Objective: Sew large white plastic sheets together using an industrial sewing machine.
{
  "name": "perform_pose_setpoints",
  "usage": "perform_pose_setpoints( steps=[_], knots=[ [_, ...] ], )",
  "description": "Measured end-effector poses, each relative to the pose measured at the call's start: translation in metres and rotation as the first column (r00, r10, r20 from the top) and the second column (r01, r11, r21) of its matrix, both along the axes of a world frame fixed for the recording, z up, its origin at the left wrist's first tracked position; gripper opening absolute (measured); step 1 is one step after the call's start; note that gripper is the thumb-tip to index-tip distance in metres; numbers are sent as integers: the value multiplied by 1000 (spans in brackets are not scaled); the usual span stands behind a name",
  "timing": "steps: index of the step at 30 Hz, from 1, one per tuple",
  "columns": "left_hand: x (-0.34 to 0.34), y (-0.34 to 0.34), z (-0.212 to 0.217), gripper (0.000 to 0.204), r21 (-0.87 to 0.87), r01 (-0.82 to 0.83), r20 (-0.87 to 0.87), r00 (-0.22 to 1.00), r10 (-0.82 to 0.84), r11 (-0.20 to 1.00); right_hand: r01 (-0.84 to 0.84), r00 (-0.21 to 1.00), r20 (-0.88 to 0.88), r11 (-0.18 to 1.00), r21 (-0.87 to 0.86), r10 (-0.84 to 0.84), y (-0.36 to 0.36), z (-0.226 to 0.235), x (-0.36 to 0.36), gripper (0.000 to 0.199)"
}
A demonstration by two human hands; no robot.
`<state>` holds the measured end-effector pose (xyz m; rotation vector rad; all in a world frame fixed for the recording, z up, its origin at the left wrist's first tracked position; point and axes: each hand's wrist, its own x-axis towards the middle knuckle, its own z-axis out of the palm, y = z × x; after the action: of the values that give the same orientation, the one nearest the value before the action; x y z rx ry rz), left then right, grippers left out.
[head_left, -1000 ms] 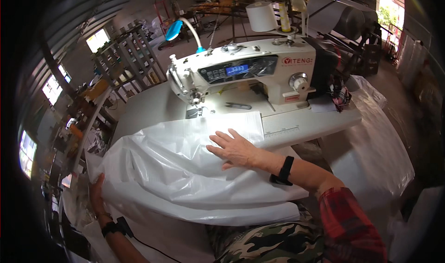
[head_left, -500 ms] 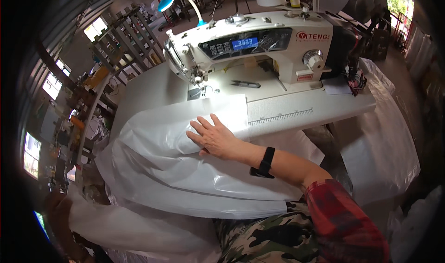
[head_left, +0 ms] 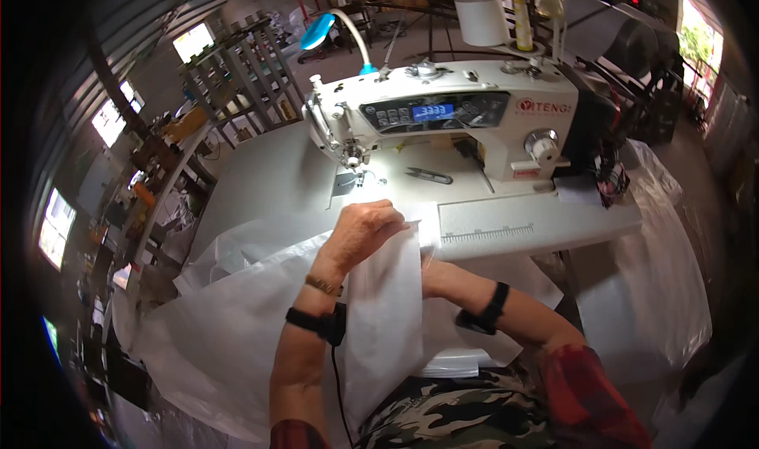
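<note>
My left hand (head_left: 364, 232) is closed in a pinch on the top edge of a white plastic-like sheet (head_left: 385, 307), just in front of a sewing machine (head_left: 506, 152). The sheet hangs from the fingers toward my lap and spreads out to the left. My right hand (head_left: 433, 275) reaches in behind the raised sheet. Only its wrist end shows; its fingers are hidden. Another layer of white sheet (head_left: 428, 216) lies on the table near the needle area (head_left: 360, 179). Behind it, thread snips (head_left: 429, 175) rest on the machine bed.
The grey sewing table (head_left: 261, 168) carries a printed ruler (head_left: 490, 233) along its front. A blue-headed lamp (head_left: 318, 32) and a white thread cone (head_left: 482, 20) stand over the machine. More white sheeting (head_left: 640, 291) drapes at the right. A cable (head_left: 340, 390) hangs from my left wrist strap.
My left hand has come up from the lower left to the table, raising the sheet's edge. My right hand, earlier spread flat on the sheet, has gone behind it. The view has tilted upward.
</note>
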<state>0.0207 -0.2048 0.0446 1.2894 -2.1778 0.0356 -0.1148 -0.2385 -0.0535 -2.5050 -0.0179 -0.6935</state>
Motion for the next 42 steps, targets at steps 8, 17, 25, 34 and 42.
perform_pose_setpoints(
  steps=[8, 17, 25, 34, 42],
  knots=[
    [51, -7, -67, 16, 497, 29, -651, 673, 351, 867, 363, 931, 71, 929, -67, -359, -49, 20, -24, 25],
    [48, -4, -56, 15, 476, 45, -665, 671, 326, 878, 666, 745, 24, 740, -95, -667, -64, 18, -2, 32],
    [51, 12, -59, 15, 503, 20, -645, 674, 360, 864, 685, 720, 25, 705, -181, -693, -52, 28, -18, 39],
    [45, 19, -65, 15, 413, 7, -664, 687, 296, 911, 798, 572, -130, 586, -138, -810, -46, 33, -35, 34],
    [33, 46, -56, 10, 420, 23, -724, 611, 320, 907, 541, 792, 28, 722, 432, -610, -38, 31, -49, 18]
  ],
)
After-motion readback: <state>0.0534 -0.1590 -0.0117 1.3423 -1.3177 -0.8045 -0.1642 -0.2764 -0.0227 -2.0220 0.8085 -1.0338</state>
